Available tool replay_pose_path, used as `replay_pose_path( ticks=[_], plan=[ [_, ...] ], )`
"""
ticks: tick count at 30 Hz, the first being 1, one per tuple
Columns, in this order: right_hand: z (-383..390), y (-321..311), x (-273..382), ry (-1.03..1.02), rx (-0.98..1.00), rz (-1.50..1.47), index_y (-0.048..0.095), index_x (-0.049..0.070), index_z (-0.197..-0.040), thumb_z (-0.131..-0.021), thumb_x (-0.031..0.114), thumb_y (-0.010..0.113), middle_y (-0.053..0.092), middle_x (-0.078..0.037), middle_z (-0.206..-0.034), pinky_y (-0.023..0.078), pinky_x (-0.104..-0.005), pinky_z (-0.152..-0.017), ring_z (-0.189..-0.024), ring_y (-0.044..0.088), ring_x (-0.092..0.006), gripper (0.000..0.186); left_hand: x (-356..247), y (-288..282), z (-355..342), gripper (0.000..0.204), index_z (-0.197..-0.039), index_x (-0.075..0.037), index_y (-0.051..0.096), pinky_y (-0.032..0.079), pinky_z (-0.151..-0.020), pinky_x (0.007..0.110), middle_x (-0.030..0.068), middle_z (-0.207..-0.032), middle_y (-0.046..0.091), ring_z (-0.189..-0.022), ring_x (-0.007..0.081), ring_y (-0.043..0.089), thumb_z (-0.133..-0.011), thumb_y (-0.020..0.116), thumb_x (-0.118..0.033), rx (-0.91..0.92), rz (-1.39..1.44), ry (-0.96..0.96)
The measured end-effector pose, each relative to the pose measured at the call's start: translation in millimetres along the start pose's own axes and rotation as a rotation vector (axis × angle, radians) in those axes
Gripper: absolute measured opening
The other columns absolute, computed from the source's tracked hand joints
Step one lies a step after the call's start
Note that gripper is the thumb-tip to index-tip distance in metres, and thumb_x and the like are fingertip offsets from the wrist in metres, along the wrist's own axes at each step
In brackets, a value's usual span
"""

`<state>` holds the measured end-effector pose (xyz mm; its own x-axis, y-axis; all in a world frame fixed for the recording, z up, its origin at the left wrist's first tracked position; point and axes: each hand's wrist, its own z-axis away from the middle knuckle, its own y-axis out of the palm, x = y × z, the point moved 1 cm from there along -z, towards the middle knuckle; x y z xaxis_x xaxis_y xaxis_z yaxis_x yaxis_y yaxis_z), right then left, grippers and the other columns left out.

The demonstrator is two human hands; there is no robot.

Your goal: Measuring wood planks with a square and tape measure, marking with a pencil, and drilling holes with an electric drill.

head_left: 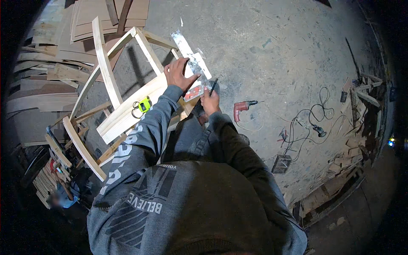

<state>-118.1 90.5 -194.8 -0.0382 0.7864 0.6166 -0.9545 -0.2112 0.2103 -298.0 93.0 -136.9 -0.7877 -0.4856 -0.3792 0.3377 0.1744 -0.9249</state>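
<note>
My left hand (177,75) lies palm down with its fingers spread over pale wood near a long, flat, whitish strip (182,44). Close to its thumb is a red and white flat piece (194,92) whose kind I cannot make out. My right hand (211,103) is closed round a slim dark pencil or marker (213,86) that points up, and it borders the red and white piece. Beneath my left forearm lies a pale wooden board (110,127), with a bright green tape measure (145,104) on it.
A curved wooden frame (106,63) stands at the left. A red drill (241,111) lies on the concrete floor to the right, with tangled black cables (293,127) beyond. Stacked sheets (63,51) fill the far left; wood scraps (367,100) line the right edge. Another person (70,195) is at lower left.
</note>
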Motion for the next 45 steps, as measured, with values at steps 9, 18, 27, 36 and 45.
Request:
replay_pose_path(
  ticks=[9, 18, 27, 36, 45],
  plan=[
    [1.3, 1.1, 1.0, -0.019, -0.004, 0.035, 0.057, 0.004, -0.100, -0.107, 0.030, 0.058, 0.056, -0.001, -0.071, 0.039, -0.0249, -0.046, -0.054, 0.049, -0.0081, 0.027, 0.9, 0.7, 0.0, 0.081, -0.136, -0.017, 0.060, 0.030, -0.112, 0.050, 0.0098, -0.139, 0.061, -0.131, 0.0276, 0.055, -0.071, 0.085, -0.058, 0.011, 0.021, -0.004],
    [2.3, -0.8, 4.7, -0.033, 0.011, 0.068, 0.058, 0.004, -0.096, -0.107, 0.030, 0.057, 0.056, -0.001, -0.071, 0.041, -0.0254, -0.048, -0.053, 0.049, -0.0080, 0.028, 0.0, 1.2, -0.4, 0.082, -0.136, -0.015, 0.060, 0.031, -0.112, 0.049, 0.0107, -0.137, 0.063, -0.130, 0.0281, 0.056, -0.071, 0.085, -0.058, -0.032, 0.001, 0.025],
    [-2.1, -2.1, -1.4, -0.021, 0.031, 0.056, 0.058, 0.004, -0.098, -0.108, 0.028, 0.055, 0.055, 0.000, -0.071, 0.039, -0.0254, -0.047, -0.053, 0.048, -0.0075, 0.026, 0.3, 1.2, -0.5, 0.082, -0.136, -0.015, 0.060, 0.031, -0.112, 0.050, 0.0113, -0.137, 0.063, -0.130, 0.0291, 0.056, -0.071, 0.084, -0.059, -0.022, -0.009, 0.026],
    [-3.5, -8.0, -2.7, -0.022, 0.039, 0.049, 0.059, 0.005, -0.102, -0.108, 0.028, 0.057, 0.057, 0.000, -0.073, 0.038, -0.0244, -0.047, -0.055, 0.048, -0.0072, 0.023, 1.3, 3.1, 0.6, 0.083, -0.137, -0.016, 0.059, 0.031, -0.112, 0.051, 0.0095, -0.138, 0.062, -0.130, 0.0278, 0.056, -0.071, 0.085, -0.059, -0.028, -0.023, 0.027],
    [-7.8, -42.3, 40.3, -0.251, -0.170, 0.518, 0.064, -0.004, -0.091, -0.102, 0.029, 0.065, 0.064, -0.013, -0.074, 0.047, -0.0404, -0.064, -0.068, 0.060, -0.0222, 0.035, 3.0, 3.7, 1.7, 0.084, -0.138, -0.017, 0.058, 0.029, -0.111, 0.052, 0.0095, -0.136, 0.061, -0.130, 0.0292, 0.054, -0.071, 0.085, -0.060, -0.044, -0.005, 0.034]
  ],
)
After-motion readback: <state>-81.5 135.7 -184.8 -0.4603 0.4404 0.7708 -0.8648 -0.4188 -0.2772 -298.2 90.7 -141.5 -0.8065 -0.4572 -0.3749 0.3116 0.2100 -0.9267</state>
